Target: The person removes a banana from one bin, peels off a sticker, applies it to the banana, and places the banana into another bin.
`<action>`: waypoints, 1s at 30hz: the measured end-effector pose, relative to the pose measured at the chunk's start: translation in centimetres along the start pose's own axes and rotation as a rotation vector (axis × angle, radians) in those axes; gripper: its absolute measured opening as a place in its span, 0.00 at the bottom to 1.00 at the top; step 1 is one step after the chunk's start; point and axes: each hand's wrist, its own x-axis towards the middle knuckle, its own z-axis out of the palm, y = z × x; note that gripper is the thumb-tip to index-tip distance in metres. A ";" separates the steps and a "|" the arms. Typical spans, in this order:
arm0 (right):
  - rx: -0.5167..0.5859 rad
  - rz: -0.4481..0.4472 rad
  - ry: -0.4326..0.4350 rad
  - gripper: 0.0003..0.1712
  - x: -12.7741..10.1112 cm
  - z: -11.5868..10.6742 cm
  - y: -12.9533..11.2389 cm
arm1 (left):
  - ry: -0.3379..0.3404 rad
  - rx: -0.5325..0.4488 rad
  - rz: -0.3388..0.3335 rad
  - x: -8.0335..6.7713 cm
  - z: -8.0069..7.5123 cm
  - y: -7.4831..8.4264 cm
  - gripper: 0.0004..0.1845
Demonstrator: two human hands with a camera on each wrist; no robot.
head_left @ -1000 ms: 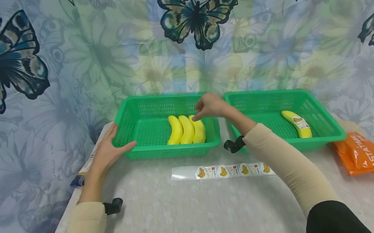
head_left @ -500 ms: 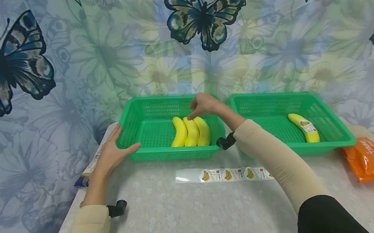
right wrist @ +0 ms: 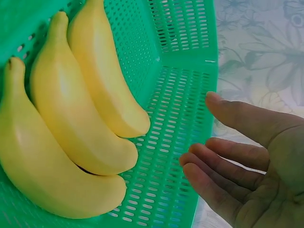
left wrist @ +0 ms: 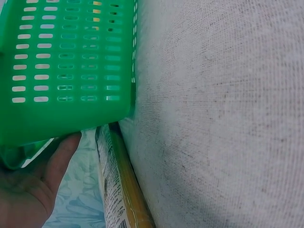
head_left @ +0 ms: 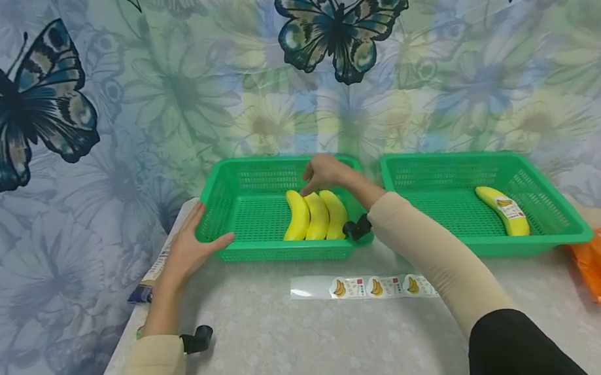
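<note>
Three bananas (head_left: 316, 218) lay side by side in the left green basket (head_left: 281, 252).
I watched remotely: left hand (head_left: 185, 250) spread wide against its end; right hand (head_left: 324, 171) near the bananas, fingers (right wrist: 225, 164) loosely bent, empty.

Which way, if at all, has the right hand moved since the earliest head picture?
Yes, leftward: the right hand was almost directly below the body of the middle butterfly print, and now lies below and left of it.
</note>
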 end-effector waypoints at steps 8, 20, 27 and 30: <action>0.012 0.003 -0.051 0.33 2.4 1.2 0.3 | 0.013 0.016 0.015 -0.3 -0.4 -0.1 0.57; -0.082 0.092 -0.098 0.16 4.1 3.1 0.8 | 0.028 0.003 0.039 -0.1 0.4 -0.3 0.56; -0.100 0.162 -0.135 0.30 5.1 4.6 0.4 | 0.028 0.008 0.032 0.0 0.5 -0.4 0.56; -0.105 0.149 -0.152 0.28 5.2 4.9 0.1 | 0.033 0.006 0.035 0.1 0.4 -0.4 0.56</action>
